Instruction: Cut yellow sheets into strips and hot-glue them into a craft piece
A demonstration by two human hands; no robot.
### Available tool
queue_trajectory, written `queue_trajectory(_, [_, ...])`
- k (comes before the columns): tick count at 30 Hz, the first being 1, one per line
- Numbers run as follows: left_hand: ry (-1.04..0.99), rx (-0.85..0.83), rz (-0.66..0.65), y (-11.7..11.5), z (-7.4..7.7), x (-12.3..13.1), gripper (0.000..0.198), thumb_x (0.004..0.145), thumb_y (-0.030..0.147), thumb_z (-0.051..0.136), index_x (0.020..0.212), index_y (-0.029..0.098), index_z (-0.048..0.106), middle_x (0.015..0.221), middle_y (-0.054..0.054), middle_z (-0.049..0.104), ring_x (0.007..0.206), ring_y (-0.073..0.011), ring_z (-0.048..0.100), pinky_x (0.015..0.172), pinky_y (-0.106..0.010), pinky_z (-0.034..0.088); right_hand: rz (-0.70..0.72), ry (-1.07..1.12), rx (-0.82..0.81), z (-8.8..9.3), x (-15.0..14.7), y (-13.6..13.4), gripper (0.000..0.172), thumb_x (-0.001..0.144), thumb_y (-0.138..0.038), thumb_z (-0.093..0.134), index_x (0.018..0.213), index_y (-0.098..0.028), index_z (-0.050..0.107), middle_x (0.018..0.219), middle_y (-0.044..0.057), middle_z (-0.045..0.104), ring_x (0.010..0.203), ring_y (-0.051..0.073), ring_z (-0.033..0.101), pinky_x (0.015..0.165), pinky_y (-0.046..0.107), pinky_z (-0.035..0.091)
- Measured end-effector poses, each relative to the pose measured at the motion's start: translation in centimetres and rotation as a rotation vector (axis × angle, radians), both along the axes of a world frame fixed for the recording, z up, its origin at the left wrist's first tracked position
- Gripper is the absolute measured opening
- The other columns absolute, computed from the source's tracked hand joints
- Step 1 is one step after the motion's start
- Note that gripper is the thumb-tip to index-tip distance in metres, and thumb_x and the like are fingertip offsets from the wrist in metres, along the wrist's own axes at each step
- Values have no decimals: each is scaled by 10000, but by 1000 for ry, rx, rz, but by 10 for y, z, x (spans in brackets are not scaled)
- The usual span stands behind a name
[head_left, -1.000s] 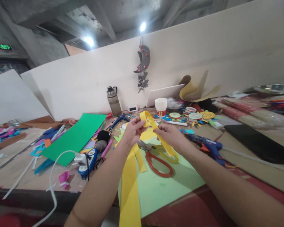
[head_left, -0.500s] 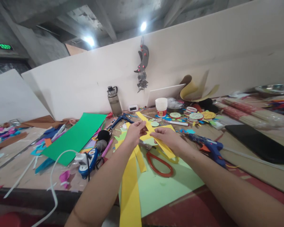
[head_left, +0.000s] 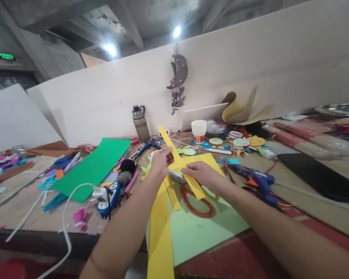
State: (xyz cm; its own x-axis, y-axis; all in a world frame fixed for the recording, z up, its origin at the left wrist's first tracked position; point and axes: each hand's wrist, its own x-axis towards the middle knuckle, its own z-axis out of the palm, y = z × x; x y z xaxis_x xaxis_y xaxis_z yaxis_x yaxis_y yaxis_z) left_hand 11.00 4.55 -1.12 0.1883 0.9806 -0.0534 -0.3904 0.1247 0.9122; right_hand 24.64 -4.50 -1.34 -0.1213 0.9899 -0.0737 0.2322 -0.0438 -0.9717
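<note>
A narrow yellow paper strip [head_left: 165,137] runs slantwise between my hands. My left hand [head_left: 161,161] pinches it toward its far end, and my right hand [head_left: 200,172] grips it nearer its lower end. Scissors with orange-red handles [head_left: 196,205] lie just below, their blades partly covered by the strip and my hands. Beneath them is a light green sheet [head_left: 203,236], with a long yellow paper strip [head_left: 159,236] across its left side and a shorter yellow piece [head_left: 172,193] beside that. More yellow paper [head_left: 212,161] sits behind my right hand.
A blue hot glue gun [head_left: 258,180] and a black flat object [head_left: 317,176] lie to the right. Green paper [head_left: 93,166], a white cable [head_left: 65,217] and a blue device [head_left: 109,201] are left. A bottle [head_left: 140,126] and white cup [head_left: 198,130] stand behind.
The strip between my hands has shifted left and turned a little steeper. Both hands have moved slightly left and down, still holding it. The scissors lie where they were.
</note>
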Motion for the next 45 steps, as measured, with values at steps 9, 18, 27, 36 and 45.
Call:
queue_trajectory(9, [-58,-8,101,15,-4,-10,181,621,217,735,715,125,611,600,2,614,473,-49,533,423,-152,368,65,-89,-28,1,-2,-5,328,771,-469,520,588,-198,503,406,-58,437,322,85,394,327,209,298])
queue_trajectory(18, [-128,-44,129,13,12,-14,85,691,157,672,733,105,618,646,-30,648,453,-34,526,364,-113,353,19,-160,3,5,-1,-2,338,772,-437,516,544,-194,456,395,-67,392,305,59,329,314,192,209])
queue_trajectory(27, [9,88,-133,-3,15,-10,268,720,331,691,881,165,556,811,-60,693,662,-147,667,450,-178,480,-34,-89,31,1,-4,-3,337,781,-424,494,539,-205,406,402,-76,366,323,71,355,317,203,258])
queue_trajectory(36, [65,63,-158,1,9,-6,162,756,256,662,791,121,580,723,-69,671,587,-90,633,365,-118,325,32,-34,25,-3,-4,-4,341,785,-463,504,575,-203,435,413,-71,406,333,77,389,329,204,285])
queue_trajectory(45, [-2,50,-93,-1,14,-8,154,838,260,549,841,111,589,646,-48,650,541,-96,623,371,-138,353,57,-120,31,-6,-6,-6,394,803,-507,473,565,-211,372,375,-83,312,294,63,304,313,205,184])
